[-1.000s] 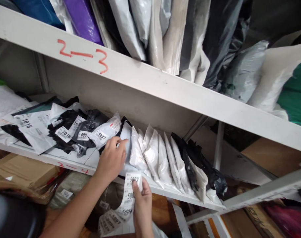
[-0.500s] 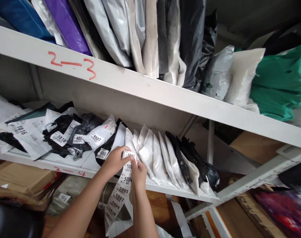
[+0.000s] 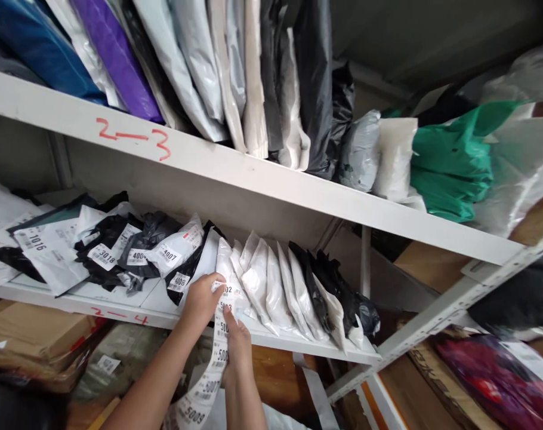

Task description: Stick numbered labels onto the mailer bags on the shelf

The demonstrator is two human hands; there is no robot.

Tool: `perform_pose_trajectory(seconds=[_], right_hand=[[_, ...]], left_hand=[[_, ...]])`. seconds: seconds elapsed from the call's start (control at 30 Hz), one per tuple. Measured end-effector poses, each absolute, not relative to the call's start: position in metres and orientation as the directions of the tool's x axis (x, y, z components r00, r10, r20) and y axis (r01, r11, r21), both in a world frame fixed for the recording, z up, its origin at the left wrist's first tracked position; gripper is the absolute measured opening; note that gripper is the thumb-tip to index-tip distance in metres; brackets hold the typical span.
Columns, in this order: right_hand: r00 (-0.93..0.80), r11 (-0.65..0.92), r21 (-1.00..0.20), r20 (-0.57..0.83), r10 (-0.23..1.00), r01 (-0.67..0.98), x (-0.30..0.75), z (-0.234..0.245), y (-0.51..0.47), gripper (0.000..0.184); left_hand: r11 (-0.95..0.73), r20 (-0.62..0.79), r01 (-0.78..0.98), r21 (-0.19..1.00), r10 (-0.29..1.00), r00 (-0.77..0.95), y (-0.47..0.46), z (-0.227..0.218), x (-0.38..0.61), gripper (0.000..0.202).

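Both my hands are on a long strip of printed number labels [image 3: 219, 343] that hangs down in front of the lower shelf. My left hand [image 3: 202, 301] pinches its top end, beside the label ending in 02. Lower down, my right hand [image 3: 238, 345] grips the strip with the thumb on the label 5003. The lower part curls away to the left, showing 5009. Just behind my hands stands a row of white mailing bags [image 3: 256, 278]. Left of them lies a black bag labelled 4008 [image 3: 179, 282].
Labelled parcels, such as a white bag marked 1016 [image 3: 52, 254], lie along the lower shelf's left side. An upper shelf edge [image 3: 253, 179] marked 2-3 crosses above, carrying upright bags and a green bag [image 3: 453, 164]. Cardboard boxes [image 3: 34, 334] sit below.
My right hand has slid down the strip, away from my left hand at the top. The strip's lower end has swung left, and the view has shifted slightly.
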State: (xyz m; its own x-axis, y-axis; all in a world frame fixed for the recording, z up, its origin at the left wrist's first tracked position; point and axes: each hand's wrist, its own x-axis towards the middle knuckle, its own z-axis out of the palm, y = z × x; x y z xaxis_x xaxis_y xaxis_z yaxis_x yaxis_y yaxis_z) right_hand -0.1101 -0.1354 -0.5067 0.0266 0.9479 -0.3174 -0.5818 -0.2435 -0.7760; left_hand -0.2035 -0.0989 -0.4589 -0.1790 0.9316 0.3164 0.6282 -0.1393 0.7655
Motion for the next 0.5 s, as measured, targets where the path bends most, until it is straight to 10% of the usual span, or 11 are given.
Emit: perform_pose_trajectory(seconds=[0.23,0.37,0.5], right_hand=[[-0.032,-0.177,-0.821,-0.191,0.981,-0.543,-0.088,-0.518,-0.162,0.045],[-0.026,0.018,-0.841,0.038,0.999,-0.541,-0.081,-0.506,-0.154,0.032],[-0.066,0.187,-0.872,0.242,0.968,-0.453,-0.087,-0.488,-0.130,0.030]], left_hand=[[-0.005,0.317,0.891,0.453,0.935,-0.156,-0.091,-0.424,-0.197,0.067],[-0.225,0.382,0.974,0.022,0.902,0.200,-0.064,-0.395,-0.184,0.044],[-0.318,0.258,0.946,-0.057,0.911,0.322,-0.051,-0.392,-0.191,0.022]])
